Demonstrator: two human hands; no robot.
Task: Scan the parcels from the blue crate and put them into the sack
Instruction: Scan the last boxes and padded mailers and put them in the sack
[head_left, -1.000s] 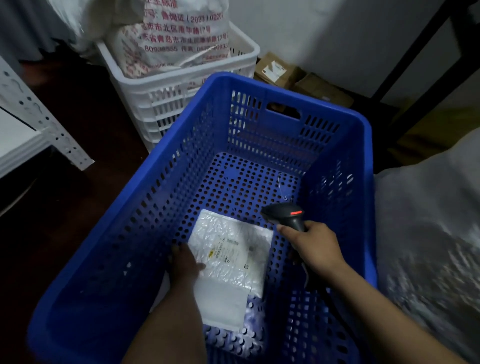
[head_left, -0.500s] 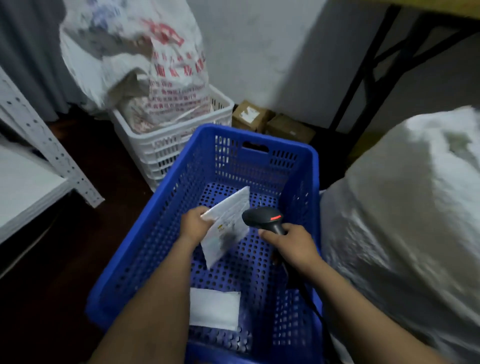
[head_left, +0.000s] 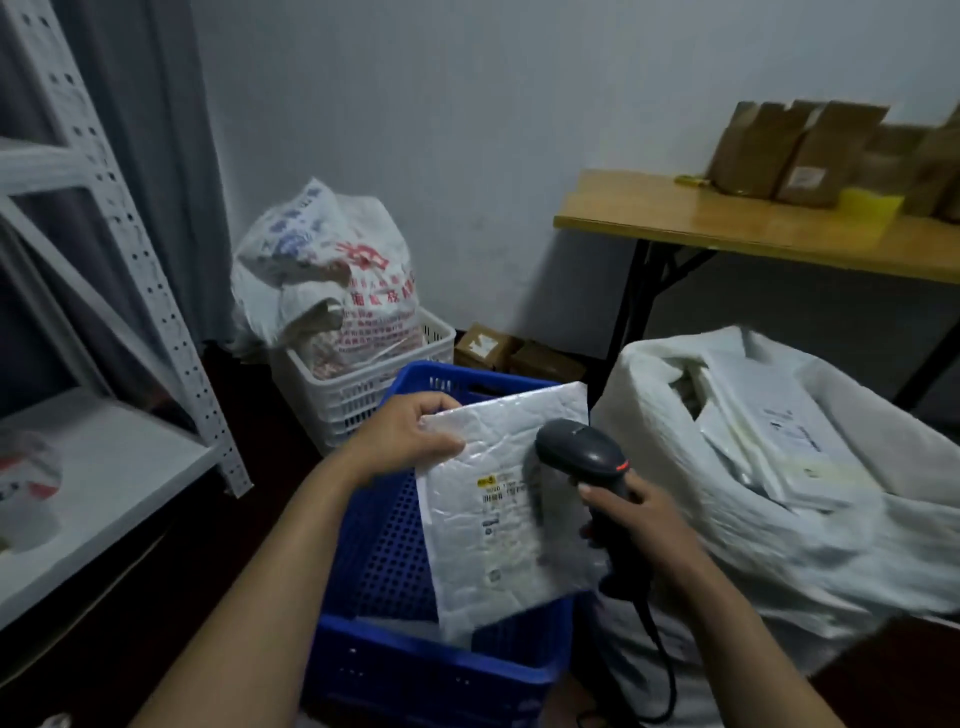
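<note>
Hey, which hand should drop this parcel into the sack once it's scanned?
Probably the left hand: it grips the parcel by its top corner, while the right hand is wrapped round the scanner. The open sack sits just to the right.

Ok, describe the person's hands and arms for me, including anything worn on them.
The left hand and right hand are bare: no gloves, and no ring, watch or bracelet shows. The left forearm and right forearm are uncovered as far as the bottom edge of the picture, with no sleeve in view.
</note>
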